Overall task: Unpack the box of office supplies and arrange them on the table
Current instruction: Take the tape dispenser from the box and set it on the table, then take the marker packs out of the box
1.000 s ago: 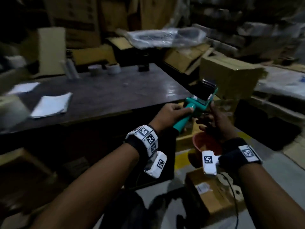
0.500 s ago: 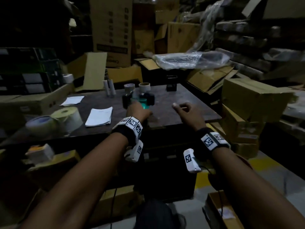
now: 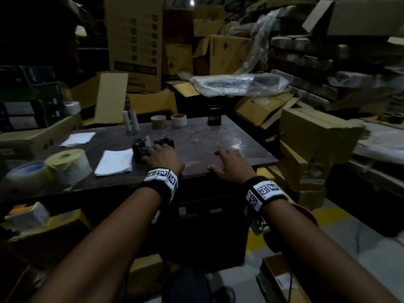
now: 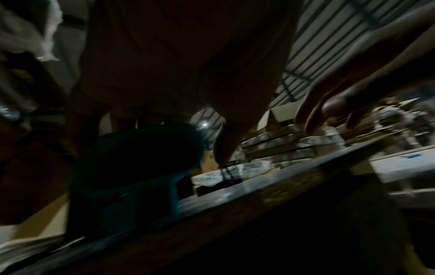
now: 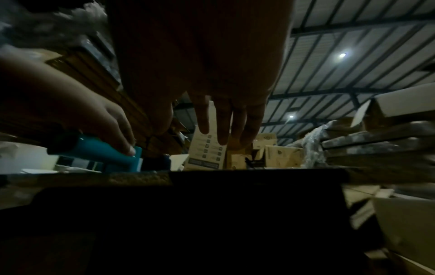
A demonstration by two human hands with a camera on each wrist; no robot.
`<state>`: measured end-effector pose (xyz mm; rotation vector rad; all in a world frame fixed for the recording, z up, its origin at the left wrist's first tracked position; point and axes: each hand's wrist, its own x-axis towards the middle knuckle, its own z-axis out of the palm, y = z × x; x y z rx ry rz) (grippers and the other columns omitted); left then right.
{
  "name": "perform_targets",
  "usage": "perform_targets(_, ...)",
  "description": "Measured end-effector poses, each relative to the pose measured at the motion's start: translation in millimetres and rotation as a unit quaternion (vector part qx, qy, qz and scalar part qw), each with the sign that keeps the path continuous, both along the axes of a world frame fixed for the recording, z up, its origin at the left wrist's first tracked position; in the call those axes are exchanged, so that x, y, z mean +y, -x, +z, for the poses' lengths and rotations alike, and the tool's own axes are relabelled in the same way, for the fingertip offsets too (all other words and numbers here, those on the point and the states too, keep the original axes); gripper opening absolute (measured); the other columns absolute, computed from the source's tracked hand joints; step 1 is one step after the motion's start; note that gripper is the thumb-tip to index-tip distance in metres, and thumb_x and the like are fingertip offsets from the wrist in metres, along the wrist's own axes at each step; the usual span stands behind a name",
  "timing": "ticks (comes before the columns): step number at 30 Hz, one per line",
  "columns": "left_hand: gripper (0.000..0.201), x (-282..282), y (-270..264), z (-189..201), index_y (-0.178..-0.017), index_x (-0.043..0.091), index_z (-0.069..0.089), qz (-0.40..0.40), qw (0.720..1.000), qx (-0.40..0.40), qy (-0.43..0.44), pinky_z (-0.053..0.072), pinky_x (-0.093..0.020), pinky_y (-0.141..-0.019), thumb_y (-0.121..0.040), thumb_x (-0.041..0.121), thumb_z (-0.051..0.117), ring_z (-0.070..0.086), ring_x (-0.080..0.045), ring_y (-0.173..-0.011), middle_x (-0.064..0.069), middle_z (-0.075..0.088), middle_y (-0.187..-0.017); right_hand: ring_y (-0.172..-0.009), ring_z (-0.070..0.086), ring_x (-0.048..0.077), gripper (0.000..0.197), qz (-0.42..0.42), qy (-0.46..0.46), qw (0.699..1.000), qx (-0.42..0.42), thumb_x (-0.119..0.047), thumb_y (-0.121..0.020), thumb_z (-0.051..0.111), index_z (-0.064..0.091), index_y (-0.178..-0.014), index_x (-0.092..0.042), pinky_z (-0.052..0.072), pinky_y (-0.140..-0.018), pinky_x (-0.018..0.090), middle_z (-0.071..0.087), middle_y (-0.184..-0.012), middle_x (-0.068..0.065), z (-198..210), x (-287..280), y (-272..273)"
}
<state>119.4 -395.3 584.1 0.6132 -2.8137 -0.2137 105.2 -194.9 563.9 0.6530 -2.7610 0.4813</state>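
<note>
Gripping the tape dispenser [image 5: 98,148], left hand [image 3: 162,157] shows only head-on; right hand [image 3: 231,166] splayed.

Teal and black tape gun [image 3: 142,149] down on the dark table [image 3: 207,138], near the front edge, teal handle under the curled fingers of the left hand [image 3: 164,157]. Just left of it, a flat white paper stack [image 3: 114,161]. Farther back and left, a second white sheet pile [image 3: 77,138]. At the back, two small white tubes [image 3: 131,121] standing up side by side. Next to those, two small tape rolls [image 3: 158,121] lying flat, a little apart. Little black holder [image 3: 214,115] upright at the far edge. On the left end, a big pale yellow roll [image 3: 70,160] touching a blurry blue-topped roll [image 3: 28,174]. Open cardboard box [image 3: 282,278] on the floor, low and right.
</note>
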Motion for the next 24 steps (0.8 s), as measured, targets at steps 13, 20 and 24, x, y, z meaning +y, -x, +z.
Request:
perform_targets(13, 0.024, 297, 11, -148, -0.102, 0.015, 0.061, -0.502, 0.853, 0.124, -0.075, 0.050, -0.038, -0.088, -0.084, 0.030, 0.053, 0.052, -0.024, -0.108, -0.006, 0.058, -0.113, -0.104, 0.057, 0.033, 0.037, -0.245, 0.103, 0.955, -0.131, -0.040, -0.086, 0.057, 0.059, -0.109, -0.011, 0.047, -0.087, 0.040, 0.063, -0.109, 0.014, -166, 243, -15)
perform_targets(20, 0.027, 355, 60, -299, -0.113, 0.017, 0.061, -0.483, 0.846, -0.084, -0.210, 0.054, -0.039, -0.072, -0.089, 0.028, 0.055, 0.065, -0.023, -0.090, -0.005, 0.069, -0.098, -0.075, 0.064, 0.026, 0.025, -0.388, 0.236, 0.856, -0.249, -0.033, -0.087, 0.061, 0.062, -0.084, -0.009, 0.055, -0.071, 0.037, 0.068, -0.081, 0.010, -300, 335, -2)
perform_targets(24, 0.020, 374, 92, -392, -0.107, 0.015, 0.063, -0.395, 0.859, -0.206, -0.253, 0.052, -0.032, -0.075, -0.092, 0.024, 0.054, 0.065, -0.025, -0.093, -0.008, 0.069, -0.102, -0.070, 0.057, 0.025, 0.022, -0.412, 0.263, 0.802, -0.344, -0.026, -0.088, 0.059, 0.054, -0.074, -0.011, 0.040, -0.062, 0.028, 0.059, -0.073, 0.009, -403, 348, 19)
